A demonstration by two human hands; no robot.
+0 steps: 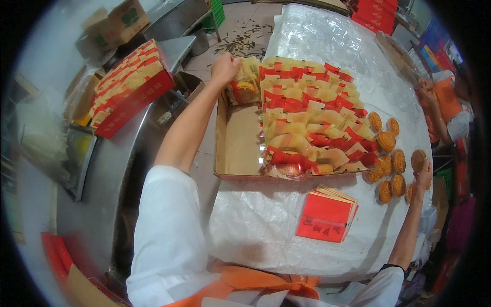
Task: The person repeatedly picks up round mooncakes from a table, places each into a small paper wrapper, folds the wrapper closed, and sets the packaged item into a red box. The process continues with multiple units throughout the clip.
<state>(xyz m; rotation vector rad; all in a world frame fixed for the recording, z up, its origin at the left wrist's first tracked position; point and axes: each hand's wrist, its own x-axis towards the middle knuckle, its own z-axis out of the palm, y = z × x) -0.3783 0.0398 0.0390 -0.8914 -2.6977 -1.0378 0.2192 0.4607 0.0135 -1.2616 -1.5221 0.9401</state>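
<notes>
My left hand (228, 68) pinches the top of a yellow-and-red bagged mooncake (246, 88) at the back left corner of a shallow cardboard box (231, 138). The box's left strip shows bare cardboard below it; rows of red and cream bagged cakes (304, 107) fill the rest. At the right, my right hand (423, 175) grips a round mooncake (419, 159) in a clear tray, beside several loose golden mooncakes (385, 141). A stack of red and cream printed bags (325, 215) lies in front of the box on the covered table (255, 230).
On the steel bench (82, 220) at left are a red box of packets (133, 82) and cardboard cartons (120, 25). Clear packaging (312, 36) lies at the table's far end. A co-worker in orange (442, 102) is at the right. Dark scraps (240, 41) litter the tiled floor.
</notes>
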